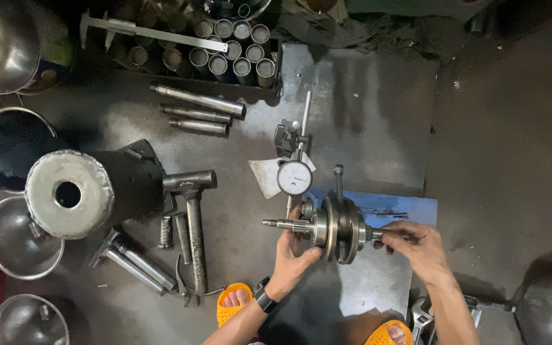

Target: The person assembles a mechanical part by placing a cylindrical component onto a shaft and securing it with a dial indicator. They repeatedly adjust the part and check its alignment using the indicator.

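A steel crankshaft point(337, 227) with two round webs and a splined shaft end lies sideways over a blue stand point(410, 207). My left hand point(294, 252) grips its left side by the bearing. My right hand point(413, 241) pinches the right shaft end. A dial gauge point(294, 177) on a stand with a thin rod sits just behind the crankshaft, its round white face turned up.
A hammer point(193, 211) lies left of my hands, with bolts, a spring and metal tubes point(134, 262) around it. A large steel cylinder point(68, 193), metal bowls point(20, 239), a tray of sleeves point(237, 54), calipers point(154, 33) and long pins point(199, 102) lie farther off. My feet wear orange sandals point(234, 301).
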